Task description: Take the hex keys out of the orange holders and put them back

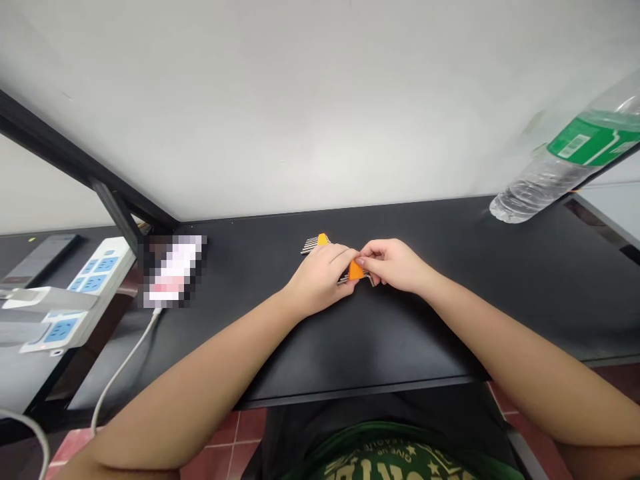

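Observation:
My left hand (325,277) is closed around an orange hex key holder (357,270), with metal keys sticking out on both sides. At the holder's right side, my right hand (393,263) has its thumb and fingers pinched on the orange plastic and the key ends. The short bent end of a hex key (371,280) shows below the right fingers. Just behind my left hand lies a second orange holder (323,239) with several hex keys (310,245) fanning to the left. My left fingers partly cover both sets.
A black desk (425,333) runs along a pale wall. To the left are a phone (175,270) on a white charging cable (125,363) and a power strip (95,287) with plugs. On the right stands a water bottle (565,160) with a green label.

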Demonstrator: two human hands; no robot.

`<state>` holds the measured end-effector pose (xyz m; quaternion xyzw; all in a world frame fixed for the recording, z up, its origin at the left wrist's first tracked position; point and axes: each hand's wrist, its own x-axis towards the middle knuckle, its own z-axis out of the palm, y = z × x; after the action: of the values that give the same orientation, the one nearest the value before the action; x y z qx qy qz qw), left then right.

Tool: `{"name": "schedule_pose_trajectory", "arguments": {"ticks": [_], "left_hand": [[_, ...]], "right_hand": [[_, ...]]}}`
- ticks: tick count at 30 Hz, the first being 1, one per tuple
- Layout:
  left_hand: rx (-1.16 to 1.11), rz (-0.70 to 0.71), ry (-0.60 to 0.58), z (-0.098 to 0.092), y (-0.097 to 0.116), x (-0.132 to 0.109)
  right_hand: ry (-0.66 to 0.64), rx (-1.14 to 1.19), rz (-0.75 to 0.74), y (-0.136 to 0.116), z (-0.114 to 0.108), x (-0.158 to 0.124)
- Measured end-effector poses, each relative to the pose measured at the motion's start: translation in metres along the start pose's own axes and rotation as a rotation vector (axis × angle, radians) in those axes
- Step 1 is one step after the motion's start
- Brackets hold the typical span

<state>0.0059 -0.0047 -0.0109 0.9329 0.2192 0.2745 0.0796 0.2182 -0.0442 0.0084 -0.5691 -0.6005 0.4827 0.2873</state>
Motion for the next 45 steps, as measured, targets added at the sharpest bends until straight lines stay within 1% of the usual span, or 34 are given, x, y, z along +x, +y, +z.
{"name": "schedule_pose_trajectory", "arguments": {"ticks": [3, 10, 15, 20, 23, 26, 32, 35, 40, 42, 45], "left_hand": [[0.050, 0.013, -0.023, -0.002, 0.001, 0.001], [0.130, 0.010, -0.041, -0.002, 0.003, 0.001], [0.127, 0.013, -0.047, -0.002, 0.003, 0.001], [0.112, -0.002, -0.071, -0.001, 0.005, 0.002], [0.123, -0.004, -0.061, -0.001, 0.004, 0.002], [0.139, -0.007, -0.040, -0.002, 0.002, 0.001], [0.157, -0.036, -0.034, -0.005, -0.003, -0.002], [0.155, -0.041, -0.058, -0.005, -0.005, -0.003], [0.157, -0.094, -0.052, -0.006, -0.008, -0.004], [0.145, -0.110, -0.044, -0.006, -0.009, -0.004], [0.123, -0.125, -0.039, -0.006, -0.009, -0.004]], "right_hand": [[-0.028, -0.009, 0.024, -0.003, -0.002, -0.002], [0.018, -0.011, 0.035, -0.007, 0.000, -0.002], [0.010, -0.003, 0.036, -0.006, -0.001, -0.002], [0.023, 0.021, 0.032, -0.003, -0.001, -0.001], [0.050, 0.042, 0.044, 0.001, -0.002, 0.002], [0.066, 0.056, 0.061, 0.005, -0.006, 0.006], [0.055, 0.077, 0.058, 0.015, -0.022, 0.012], [0.057, -0.008, 0.085, 0.019, -0.029, 0.014], [0.066, -0.256, 0.156, 0.016, -0.036, 0.016], [0.070, -0.379, 0.123, 0.012, -0.035, 0.015], [0.073, -0.570, 0.003, 0.007, -0.031, 0.013]]}}
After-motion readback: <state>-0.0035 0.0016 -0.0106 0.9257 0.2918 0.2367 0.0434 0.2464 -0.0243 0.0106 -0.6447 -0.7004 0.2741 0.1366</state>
